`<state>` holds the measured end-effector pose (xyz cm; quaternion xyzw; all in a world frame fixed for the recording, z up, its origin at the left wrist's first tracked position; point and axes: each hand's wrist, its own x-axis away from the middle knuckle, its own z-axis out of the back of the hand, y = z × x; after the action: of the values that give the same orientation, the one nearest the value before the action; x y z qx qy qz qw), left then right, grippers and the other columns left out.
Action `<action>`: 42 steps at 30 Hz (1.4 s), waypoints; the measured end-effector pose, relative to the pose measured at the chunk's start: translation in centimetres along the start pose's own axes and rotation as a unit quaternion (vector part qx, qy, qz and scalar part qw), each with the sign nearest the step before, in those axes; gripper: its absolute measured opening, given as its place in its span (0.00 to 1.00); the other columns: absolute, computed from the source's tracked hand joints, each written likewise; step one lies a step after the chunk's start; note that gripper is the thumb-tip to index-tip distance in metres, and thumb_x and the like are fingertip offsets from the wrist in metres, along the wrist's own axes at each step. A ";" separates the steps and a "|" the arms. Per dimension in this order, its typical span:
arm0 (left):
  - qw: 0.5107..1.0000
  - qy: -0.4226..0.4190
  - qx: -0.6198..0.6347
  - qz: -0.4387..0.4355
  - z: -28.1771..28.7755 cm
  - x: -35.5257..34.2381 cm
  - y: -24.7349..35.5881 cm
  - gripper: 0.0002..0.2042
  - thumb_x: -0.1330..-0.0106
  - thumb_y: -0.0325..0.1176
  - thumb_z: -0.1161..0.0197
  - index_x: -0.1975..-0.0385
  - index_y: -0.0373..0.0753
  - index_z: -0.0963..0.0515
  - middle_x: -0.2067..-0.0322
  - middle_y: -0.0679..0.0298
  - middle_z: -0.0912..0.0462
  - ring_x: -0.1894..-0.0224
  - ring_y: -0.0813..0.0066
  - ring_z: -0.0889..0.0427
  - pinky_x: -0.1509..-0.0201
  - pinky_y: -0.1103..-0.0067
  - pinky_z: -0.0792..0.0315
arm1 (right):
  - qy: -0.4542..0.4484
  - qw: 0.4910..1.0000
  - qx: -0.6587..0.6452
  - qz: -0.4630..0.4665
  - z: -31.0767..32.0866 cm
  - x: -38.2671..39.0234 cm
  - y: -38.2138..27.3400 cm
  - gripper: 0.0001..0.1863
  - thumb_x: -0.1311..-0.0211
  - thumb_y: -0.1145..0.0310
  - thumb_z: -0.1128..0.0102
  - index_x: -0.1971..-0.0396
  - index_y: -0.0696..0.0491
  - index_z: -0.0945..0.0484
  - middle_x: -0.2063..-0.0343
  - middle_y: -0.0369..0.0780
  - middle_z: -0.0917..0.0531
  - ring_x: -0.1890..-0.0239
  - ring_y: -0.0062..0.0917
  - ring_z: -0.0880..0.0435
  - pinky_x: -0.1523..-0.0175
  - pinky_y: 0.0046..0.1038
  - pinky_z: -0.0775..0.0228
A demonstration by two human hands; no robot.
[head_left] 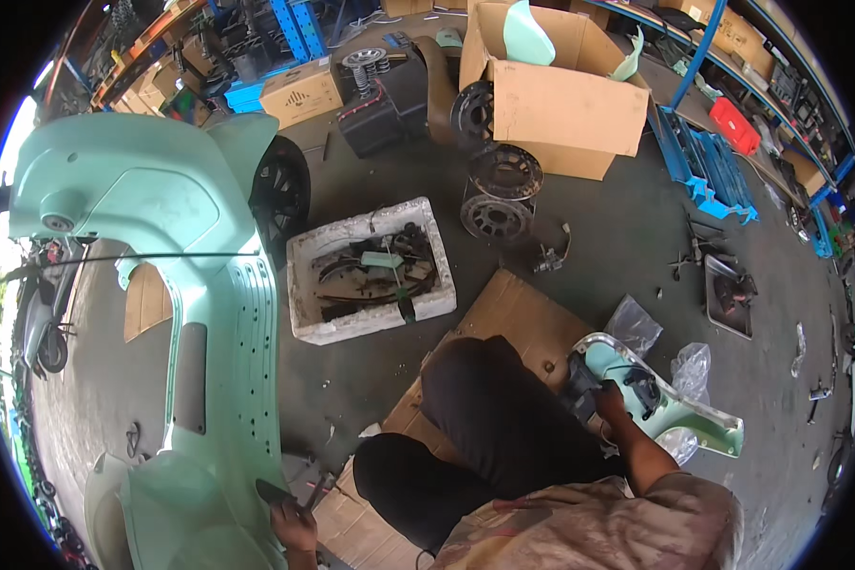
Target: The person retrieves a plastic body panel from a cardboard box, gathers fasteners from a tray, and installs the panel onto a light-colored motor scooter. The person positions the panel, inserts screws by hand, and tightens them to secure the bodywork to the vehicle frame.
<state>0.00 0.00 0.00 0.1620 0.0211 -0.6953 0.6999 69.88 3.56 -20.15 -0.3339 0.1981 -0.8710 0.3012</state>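
Two hands: left on scooter body, right on one green panel.

mint-green scooter panel | on floor by cardboard | black fitting at its near end

Scooter body at left; foam box ahead of the knee; fender panel at right; cardboard box behind.

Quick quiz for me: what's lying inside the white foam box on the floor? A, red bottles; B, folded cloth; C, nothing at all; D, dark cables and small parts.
D: the white foam box on the concrete floor holds a tangle of dark cables and small parts, with one pale green piece among them.
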 end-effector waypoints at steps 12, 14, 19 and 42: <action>0.910 -0.296 0.095 0.275 7.8 -4.8 9.4 0.12 0.42 0.31 0.42 0.63 0.31 0.29 0.67 0.47 0.23 0.61 0.49 0.24 0.55 0.63 0.31 | -0.180 0.982 -0.043 0.021 8.9 9.8 -23.0 0.23 0.41 0.57 0.40 0.54 0.59 0.24 0.59 0.50 0.18 0.62 0.32 0.16 0.55 0.34 0.25; 0.860 -0.318 0.152 0.368 7.8 -4.7 8.4 0.11 0.42 0.33 0.42 0.65 0.31 0.27 0.72 0.51 0.21 0.70 0.57 0.21 0.62 0.66 0.28 | -0.187 0.977 -0.063 -0.075 11.2 14.0 -24.0 0.22 0.41 0.57 0.39 0.55 0.60 0.24 0.61 0.50 0.17 0.66 0.31 0.15 0.59 0.34 0.25; 0.793 -0.427 0.287 0.327 12.7 -17.4 17.8 0.14 0.38 0.38 0.45 0.62 0.33 0.26 0.74 0.55 0.20 0.76 0.68 0.20 0.70 0.73 0.27 | -0.174 0.920 -0.210 -0.280 15.6 23.0 -16.3 0.16 0.39 0.58 0.47 0.60 0.55 0.26 0.72 0.44 0.19 0.78 0.32 0.21 0.73 0.33 0.29; 0.799 -0.343 0.340 0.358 14.4 -38.2 25.0 0.14 0.39 0.38 0.44 0.61 0.34 0.24 0.76 0.58 0.21 0.78 0.68 0.20 0.77 0.72 0.27 | -0.060 0.877 -0.376 -0.293 31.7 24.9 -26.5 0.18 0.36 0.64 0.48 0.51 0.58 0.27 0.63 0.44 0.20 0.68 0.30 0.19 0.67 0.31 0.26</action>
<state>20.43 32.69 28.32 0.1364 -0.5178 -0.3680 0.7601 66.89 2.25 28.02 -0.5164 0.3857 -0.7573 -0.1050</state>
